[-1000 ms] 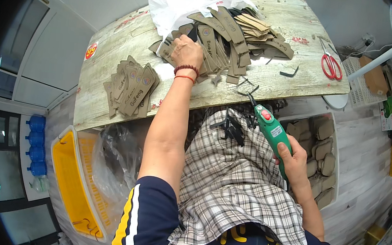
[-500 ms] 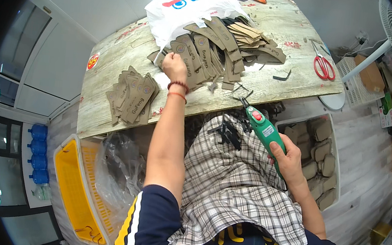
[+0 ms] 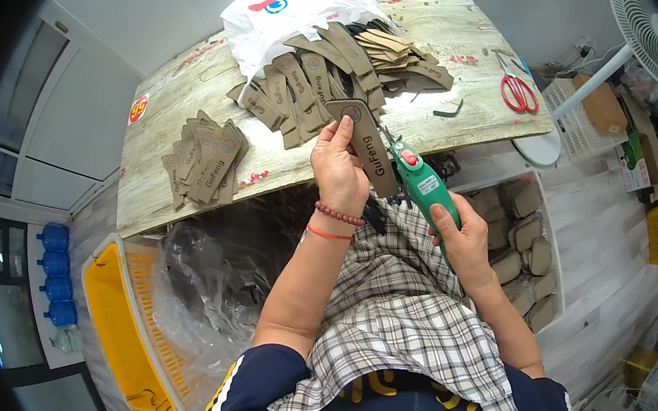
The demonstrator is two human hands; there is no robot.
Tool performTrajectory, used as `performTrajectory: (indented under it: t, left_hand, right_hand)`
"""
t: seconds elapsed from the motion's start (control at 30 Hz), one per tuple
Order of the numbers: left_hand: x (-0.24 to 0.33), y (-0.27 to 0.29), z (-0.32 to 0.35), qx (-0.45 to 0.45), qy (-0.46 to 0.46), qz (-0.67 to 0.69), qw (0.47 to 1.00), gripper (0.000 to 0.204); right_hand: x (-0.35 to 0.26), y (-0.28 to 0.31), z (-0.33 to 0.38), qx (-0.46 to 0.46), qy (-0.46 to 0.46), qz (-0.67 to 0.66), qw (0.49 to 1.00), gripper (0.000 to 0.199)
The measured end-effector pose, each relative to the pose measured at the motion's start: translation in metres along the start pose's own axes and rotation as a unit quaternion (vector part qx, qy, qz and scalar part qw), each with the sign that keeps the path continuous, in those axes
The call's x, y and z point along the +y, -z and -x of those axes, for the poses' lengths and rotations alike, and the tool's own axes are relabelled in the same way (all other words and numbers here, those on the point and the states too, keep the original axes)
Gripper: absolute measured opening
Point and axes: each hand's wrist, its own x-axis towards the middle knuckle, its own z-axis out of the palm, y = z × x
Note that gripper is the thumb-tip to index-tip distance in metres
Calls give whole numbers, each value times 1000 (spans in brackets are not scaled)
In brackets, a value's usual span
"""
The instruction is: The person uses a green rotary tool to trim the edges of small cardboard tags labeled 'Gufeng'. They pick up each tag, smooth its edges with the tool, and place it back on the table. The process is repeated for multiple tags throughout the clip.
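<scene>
My left hand point(image 3: 339, 170) pinches a flat olive-brown strip point(image 3: 375, 152) with printed lettering and a round emblem, held slanting above the table's front edge. My right hand point(image 3: 463, 240) is wrapped round green electric scissors point(image 3: 425, 187) with a red button. Their dark, narrow tip reaches the strip's right edge; whether it touches cannot be made out. Behind my left hand, a loose heap of similar strips point(image 3: 280, 96) covers part of the table. A smaller stack of printed strips point(image 3: 209, 165) lies on the table's left front.
A white plastic bag point(image 3: 284, 20) stands behind the heap. Red-handled scissors point(image 3: 519, 95) lie at the table's right, a black offcut point(image 3: 449, 110) closer in. Right of my lap, a white bin point(image 3: 554, 261) holds brown pads; a yellow basket point(image 3: 112, 327) stands lower left. A white fan point(image 3: 655, 35) rises far right.
My left hand has drawn back from the heap toward me, bringing one strip up beside the electric scissors. My right hand still holds the tool. The whole view has shifted slightly.
</scene>
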Motion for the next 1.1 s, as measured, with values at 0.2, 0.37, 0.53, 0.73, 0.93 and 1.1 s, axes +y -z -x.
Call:
performTrajectory:
  t: [0.2,0.37,0.53,0.73,0.93,1.1]
  left_hand:
    - [-19,2,7,-7,22,8,1000,11]
    - [-24,8,16,-34,52,-30,998,12]
    - [-32,19,16,-47,59,-38,996,12]
    - [-26,11,28,-17,35,-71,997,6]
    - [-12,18,19,-51,-79,-217,972,10]
    - [0,16,20,-80,-107,-321,937,13]
  right_hand:
    - [1,4,7,3,8,-10,1000,39]
    - [-1,6,9,11,0,-10,1000,40]
    - [-2,7,9,9,7,-17,1000,41]
    - [-5,13,8,1,13,-4,1000,42]
    - [2,19,11,-27,10,-8,1000,43]
    - [2,19,13,-29,16,-12,999,42]
